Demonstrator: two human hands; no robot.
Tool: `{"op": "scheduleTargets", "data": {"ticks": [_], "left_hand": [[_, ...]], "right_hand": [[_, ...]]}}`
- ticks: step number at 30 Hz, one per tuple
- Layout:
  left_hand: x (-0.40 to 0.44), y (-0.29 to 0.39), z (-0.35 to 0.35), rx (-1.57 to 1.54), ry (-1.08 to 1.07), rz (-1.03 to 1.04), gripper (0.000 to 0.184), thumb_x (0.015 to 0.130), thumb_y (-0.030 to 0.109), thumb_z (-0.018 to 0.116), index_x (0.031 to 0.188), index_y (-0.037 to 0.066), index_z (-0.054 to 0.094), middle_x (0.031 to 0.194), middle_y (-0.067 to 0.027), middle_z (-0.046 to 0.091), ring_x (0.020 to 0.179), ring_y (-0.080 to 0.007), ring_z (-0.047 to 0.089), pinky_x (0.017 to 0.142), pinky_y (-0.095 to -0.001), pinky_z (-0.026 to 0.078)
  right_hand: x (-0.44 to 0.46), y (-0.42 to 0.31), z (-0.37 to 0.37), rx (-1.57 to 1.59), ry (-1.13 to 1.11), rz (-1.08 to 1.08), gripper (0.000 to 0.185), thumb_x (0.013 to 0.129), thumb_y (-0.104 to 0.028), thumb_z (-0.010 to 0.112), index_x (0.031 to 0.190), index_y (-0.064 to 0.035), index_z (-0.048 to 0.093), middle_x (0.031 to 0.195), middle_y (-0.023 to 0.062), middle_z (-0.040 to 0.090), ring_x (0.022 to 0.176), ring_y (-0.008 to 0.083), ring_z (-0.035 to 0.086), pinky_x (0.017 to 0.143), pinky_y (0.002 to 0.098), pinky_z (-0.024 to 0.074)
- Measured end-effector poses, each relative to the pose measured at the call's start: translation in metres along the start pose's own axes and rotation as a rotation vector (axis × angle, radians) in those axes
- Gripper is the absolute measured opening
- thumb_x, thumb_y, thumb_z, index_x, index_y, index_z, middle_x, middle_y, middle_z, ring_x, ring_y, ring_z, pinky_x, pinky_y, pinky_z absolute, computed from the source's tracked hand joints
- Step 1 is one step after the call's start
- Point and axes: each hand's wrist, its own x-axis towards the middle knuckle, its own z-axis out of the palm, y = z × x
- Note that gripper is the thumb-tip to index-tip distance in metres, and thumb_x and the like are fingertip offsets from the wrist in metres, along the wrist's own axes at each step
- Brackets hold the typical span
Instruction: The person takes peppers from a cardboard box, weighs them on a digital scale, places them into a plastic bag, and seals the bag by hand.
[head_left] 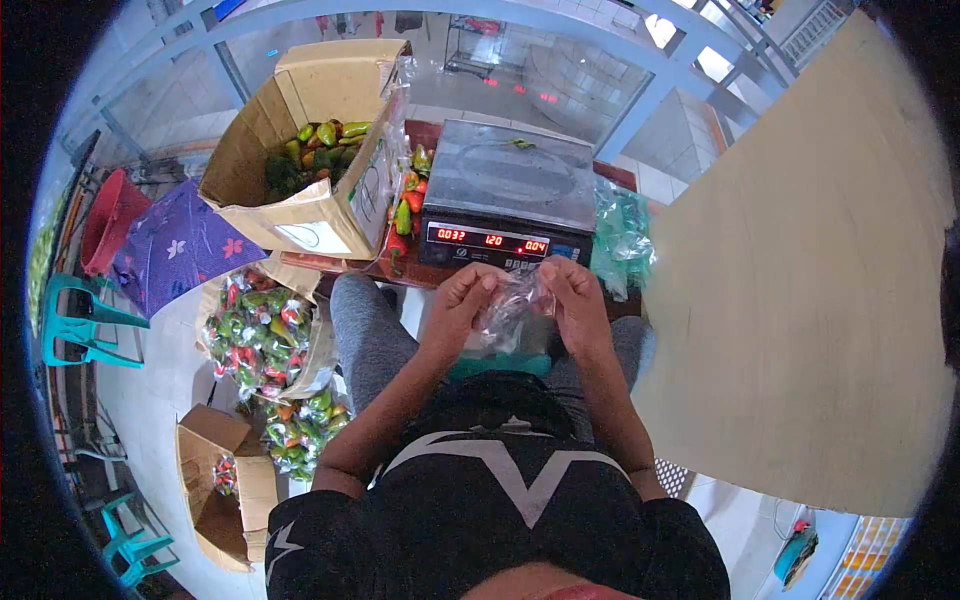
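Note:
Over my lap, my left hand (pixel 467 302) pinches one side of a clear plastic bag (pixel 512 312), and my right hand (pixel 577 302) pinches the other side. No contents can be made out in the bag. Just beyond my hands stands a digital scale (pixel 515 185) with red numbers lit on its front. A small green piece (pixel 519 144) lies on its metal plate. Red and green peppers (pixel 405 215) lie along the scale's left side. To its right is a heap of greenish clear plastic bags (pixel 622 240).
An open cardboard box (pixel 235 150) of green peppers stands left of the scale. Bagged peppers (pixel 262 335) fill a container below it, near another cardboard box (pixel 205 510). A purple umbrella (pixel 185 245) and green stool (pixel 65 325) are at left. A large beige board (pixel 800 300) rises at right.

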Motion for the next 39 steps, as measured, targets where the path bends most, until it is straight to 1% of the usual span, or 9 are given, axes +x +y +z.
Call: {"op": "scheduleTargets", "data": {"ticks": [3,10,13,19,24,25,30,34,39], "left_hand": [[0.009,-0.002,0.004,0.058,-0.006,0.305,0.028,0.099,0.03,0.048,0.086,0.008,0.058,0.077,0.0045,0.053,0.072,-0.0065,0.047,0.069,-0.022,0.039],[0.014,-0.006,-0.004,-0.001,-0.027,0.205,0.027,0.099,0.027,0.047,0.09,0.005,0.06,0.084,0.0019,0.056,0.08,-0.0069,0.05,0.076,-0.024,0.04],[0.009,0.009,0.01,0.01,0.025,0.234,0.023,0.098,0.023,0.05,0.09,0.004,0.059,0.082,0.0025,0.055,0.081,-0.006,0.05,0.076,-0.0231,0.041],[0.015,0.006,0.006,0.136,-0.077,0.352,0.016,0.095,0.016,0.056,0.09,0.002,0.06,0.083,0.0013,0.055,0.079,-0.0064,0.051,0.073,-0.0225,0.042],[0.019,0.003,0.011,0.057,-0.067,0.352,0.015,0.095,0.015,0.057,0.087,0.002,0.06,0.082,0.0011,0.054,0.078,-0.0056,0.051,0.072,-0.0229,0.042],[0.018,0.006,0.014,0.055,-0.04,0.358,0.015,0.094,0.015,0.058,0.087,0.002,0.059,0.082,0.0014,0.054,0.077,-0.0054,0.05,0.071,-0.0229,0.042],[0.017,0.019,0.018,0.123,0.041,0.372,0.02,0.096,0.021,0.055,0.085,0.005,0.058,0.077,0.0019,0.053,0.074,-0.0066,0.049,0.069,-0.0238,0.041],[0.02,0.015,0.013,0.024,-0.096,0.316,0.027,0.096,0.03,0.055,0.082,0.007,0.056,0.077,0.0024,0.054,0.072,-0.0064,0.049,0.066,-0.0226,0.039],[0.026,-0.003,0.012,-0.25,-0.119,0.195,0.029,0.097,0.035,0.054,0.084,0.009,0.055,0.076,0.0039,0.052,0.068,-0.0055,0.047,0.065,-0.0225,0.039]], "right_hand": [[-0.001,0.005,-0.002,0.038,0.014,0.066,0.031,0.096,-0.031,0.056,0.072,-0.0107,0.054,0.062,-0.0056,0.047,0.052,0.0043,0.041,0.047,0.0216,0.031],[-0.004,0.005,-0.001,0.176,0.073,0.033,0.031,0.096,-0.033,0.055,0.074,-0.0103,0.055,0.063,-0.0062,0.048,0.052,0.0042,0.042,0.047,0.0223,0.0349],[-0.004,-0.011,0.006,-0.098,0.134,0.048,0.027,0.095,-0.031,0.056,0.079,-0.0091,0.057,0.066,-0.0059,0.05,0.057,0.0042,0.045,0.05,0.0211,0.0371],[-0.005,-0.003,-0.003,-0.097,0.017,-0.056,0.024,0.095,-0.029,0.057,0.082,-0.0087,0.058,0.07,-0.0058,0.052,0.061,0.0029,0.046,0.054,0.0197,0.0374],[-0.006,0.009,-0.01,0.378,-0.046,0.067,0.018,0.094,-0.023,0.058,0.083,-0.0079,0.058,0.072,-0.0047,0.054,0.06,0.003,0.046,0.053,0.0199,0.0368],[-0.008,0.006,-0.006,0.431,-0.035,0.088,0.017,0.094,-0.022,0.058,0.084,-0.0078,0.058,0.072,-0.0045,0.055,0.06,0.0031,0.045,0.053,0.0199,0.0366],[-0.006,-0.005,-0.001,0.112,-0.045,0.039,0.016,0.094,-0.023,0.058,0.088,-0.0083,0.057,0.071,-0.0043,0.053,0.058,0.0036,0.045,0.051,0.0201,0.036],[-0.004,0.005,-0.01,0.09,-0.04,-0.006,0.017,0.094,-0.024,0.059,0.089,-0.0078,0.056,0.07,-0.0043,0.053,0.058,0.0043,0.045,0.052,0.0199,0.0367],[-0.005,0.004,-0.003,0.395,-0.171,0.066,0.016,0.096,-0.022,0.056,0.089,-0.0082,0.056,0.074,-0.0043,0.054,0.061,0.005,0.047,0.056,0.023,0.0403]]}}
